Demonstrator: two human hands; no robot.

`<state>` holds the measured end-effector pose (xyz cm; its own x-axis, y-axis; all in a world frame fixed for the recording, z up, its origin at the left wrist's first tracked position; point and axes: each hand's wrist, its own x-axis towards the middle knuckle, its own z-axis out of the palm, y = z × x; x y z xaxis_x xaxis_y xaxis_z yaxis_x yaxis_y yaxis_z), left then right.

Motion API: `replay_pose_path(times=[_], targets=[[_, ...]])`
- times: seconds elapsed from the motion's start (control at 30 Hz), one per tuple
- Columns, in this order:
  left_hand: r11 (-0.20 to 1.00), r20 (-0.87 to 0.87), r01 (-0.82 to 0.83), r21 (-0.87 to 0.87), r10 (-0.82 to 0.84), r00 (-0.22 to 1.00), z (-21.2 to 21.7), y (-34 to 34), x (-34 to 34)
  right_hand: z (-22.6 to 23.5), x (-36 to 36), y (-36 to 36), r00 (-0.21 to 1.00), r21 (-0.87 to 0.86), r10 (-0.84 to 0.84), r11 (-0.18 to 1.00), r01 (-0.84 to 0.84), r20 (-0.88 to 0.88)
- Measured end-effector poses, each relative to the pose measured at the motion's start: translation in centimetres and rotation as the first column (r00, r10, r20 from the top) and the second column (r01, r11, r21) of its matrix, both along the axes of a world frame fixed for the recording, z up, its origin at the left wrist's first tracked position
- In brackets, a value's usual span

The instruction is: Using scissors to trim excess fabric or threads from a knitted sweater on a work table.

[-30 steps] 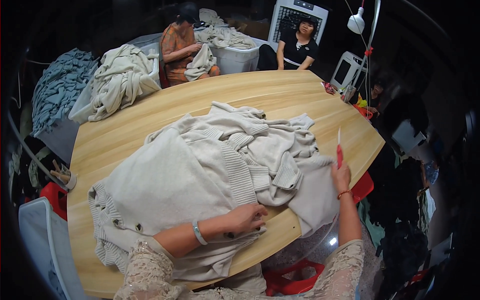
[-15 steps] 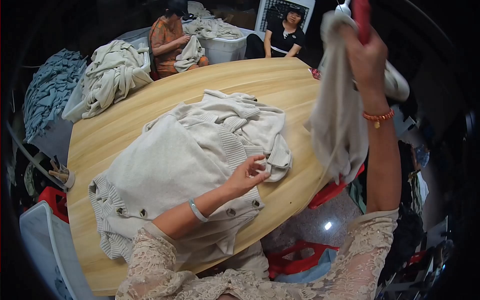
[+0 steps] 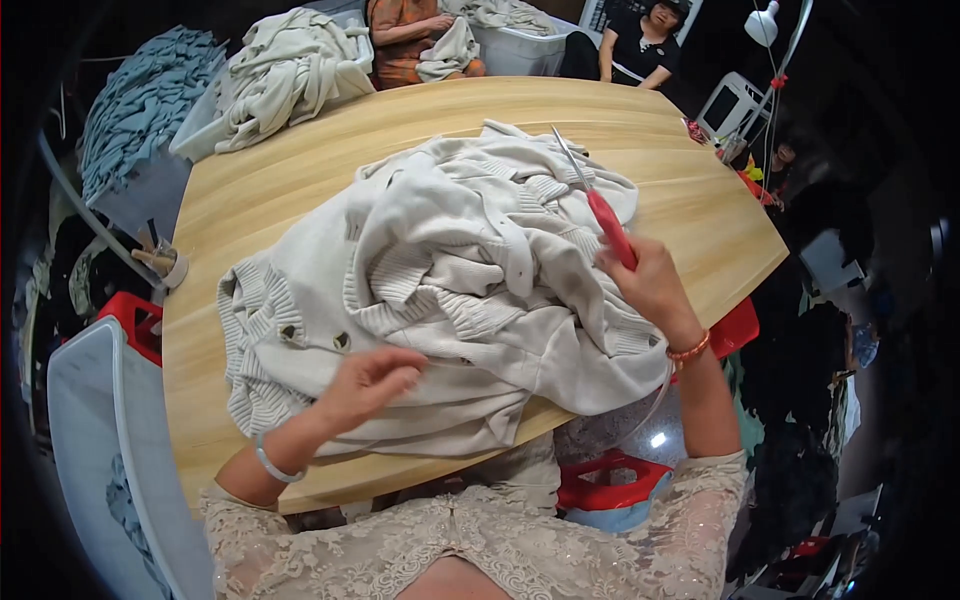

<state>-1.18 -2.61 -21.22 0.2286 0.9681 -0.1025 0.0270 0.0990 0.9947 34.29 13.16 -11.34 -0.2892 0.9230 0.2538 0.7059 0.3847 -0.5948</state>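
A heap of cream knitted cardigans [image 3: 450, 270] with ribbed edges and dark buttons lies crumpled on the table. My right hand [image 3: 652, 290] is closed round a red-handled tool [image 3: 608, 222] with a thin, pointed metal shaft, tilted up and away over the heap's right side. A pale cord [image 3: 655, 405] hangs below that wrist. My left hand [image 3: 368, 385], slightly blurred, hovers at the heap's near edge with fingers loosely bent and apart, holding nothing.
The wooden table [image 3: 700, 170] carries a cup of tools [image 3: 172, 268] at left. Bins of cream knitwear [image 3: 290, 75] and blue-grey knitwear [image 3: 145, 110] stand behind. A lamp [image 3: 762, 24] hangs at far right. Two people sit beyond; a red stool [image 3: 612, 482] is near me.
The cardigan raised in my right hand now lies on the heap. That hand has come down and left, still gripping the red-handled tool. My left hand has shifted left and nearer.
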Motion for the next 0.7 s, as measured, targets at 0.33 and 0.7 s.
replay_pose_path(times=[0.33,0.7], targets=[[0.737,-0.522,-0.209,0.643,0.621,0.585,0.8,10.5,-3.8,-8.8,-0.6,-2.2,0.986,-0.099,-0.119,0.986,0.131,0.118],[0.671,-0.199,-0.277,0.688,0.54,0.818,11.1,24.3,-4.9,-7.1,0.3,7.0,0.994,0.136,-0.065,0.989,0.052,0.093]])
